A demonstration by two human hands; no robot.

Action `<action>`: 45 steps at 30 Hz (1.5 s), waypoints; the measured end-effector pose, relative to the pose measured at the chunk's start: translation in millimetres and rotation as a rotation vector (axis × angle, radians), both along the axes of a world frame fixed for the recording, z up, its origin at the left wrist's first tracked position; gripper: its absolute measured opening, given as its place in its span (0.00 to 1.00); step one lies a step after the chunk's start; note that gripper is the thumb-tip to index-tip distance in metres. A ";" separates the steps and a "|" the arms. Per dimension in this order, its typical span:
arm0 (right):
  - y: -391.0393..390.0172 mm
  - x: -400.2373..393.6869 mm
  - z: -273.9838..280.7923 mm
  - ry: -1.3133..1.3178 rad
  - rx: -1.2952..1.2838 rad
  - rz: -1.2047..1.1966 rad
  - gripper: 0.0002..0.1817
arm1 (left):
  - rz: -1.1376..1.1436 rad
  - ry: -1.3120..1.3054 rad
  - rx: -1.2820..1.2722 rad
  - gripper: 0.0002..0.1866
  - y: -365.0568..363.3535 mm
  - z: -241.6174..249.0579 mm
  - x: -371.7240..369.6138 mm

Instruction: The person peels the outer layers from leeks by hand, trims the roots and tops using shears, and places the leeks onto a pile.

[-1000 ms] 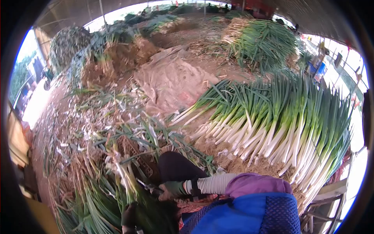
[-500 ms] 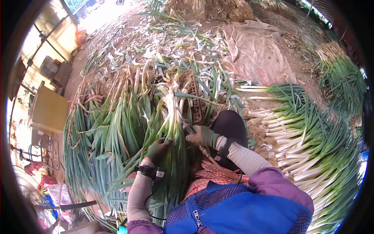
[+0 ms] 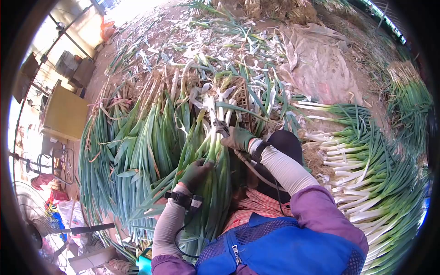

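Littering floor (image 3: 99,73) beyond leeks (image 3: 213,151), seemingly peelings (image 3: 220,43)

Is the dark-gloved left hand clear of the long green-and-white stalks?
No, the left hand grips the stalks by their green part.

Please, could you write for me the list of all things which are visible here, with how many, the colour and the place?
Leek pile: many, green, left and centre
Leek row: many, white and green, right
Leek stack: one, green, far right
Peelings: many, white and green, ground beyond
Cloth: one, pinkish beige, upper right
Crate: one, brown, partly hidden, centre
Nozzle: one, dark, in right hand
Hose: one, brownish, below right forearm
Cabinet: one, yellow, left
Orange bag: one, upper left
Fan: one, greyish, lower left
Vest: one, blue, bottom
Hands: two, dark gloves; left hand on leeks
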State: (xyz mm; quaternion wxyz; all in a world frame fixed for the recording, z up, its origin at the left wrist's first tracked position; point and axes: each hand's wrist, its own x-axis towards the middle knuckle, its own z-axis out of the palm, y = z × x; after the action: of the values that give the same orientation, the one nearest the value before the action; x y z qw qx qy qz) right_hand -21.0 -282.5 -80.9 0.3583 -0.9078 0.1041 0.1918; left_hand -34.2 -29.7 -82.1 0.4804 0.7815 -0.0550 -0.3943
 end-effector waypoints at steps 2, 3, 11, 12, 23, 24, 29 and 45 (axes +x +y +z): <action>-1.9 5.4 3.0 0.009 0.006 -0.038 0.37 | -0.008 -0.014 -0.013 0.23 -4.2 11.6 -2.2; -1.9 7.2 4.4 0.018 0.006 -0.025 0.37 | -0.016 -0.014 -0.001 0.22 -5.7 16.5 -3.2; 11.3 -8.8 0.6 0.034 -0.039 0.049 0.33 | -0.212 -0.422 0.225 0.18 22.4 59.7 54.4; 9.7 -19.6 -4.6 -0.005 -0.008 0.039 0.33 | -0.040 -0.495 0.167 0.19 30.0 61.4 71.9; 1.5 -83.1 -7.9 -0.008 0.339 -0.113 0.33 | 0.323 -0.671 0.863 0.31 136.3 -60.9 199.1; 0.2 -78.9 -9.3 0.035 0.337 -0.120 0.33 | 0.311 -0.636 0.772 0.29 142.5 -57.7 196.9; 6.9 -77.5 -1.8 0.033 0.328 -0.129 0.32 | 0.291 -0.547 0.696 0.21 160.0 22.9 165.9; 9.0 -89.9 -0.4 0.072 0.681 -0.162 0.14 | -0.359 -0.596 0.100 0.25 87.1 0.8 39.4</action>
State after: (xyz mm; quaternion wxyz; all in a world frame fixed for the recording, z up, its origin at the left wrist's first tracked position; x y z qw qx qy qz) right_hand -110.9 -273.5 -81.2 0.6505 -0.7177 0.1186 0.2183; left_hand 5.2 57.4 -81.3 0.3275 0.8625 -0.3101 -0.2293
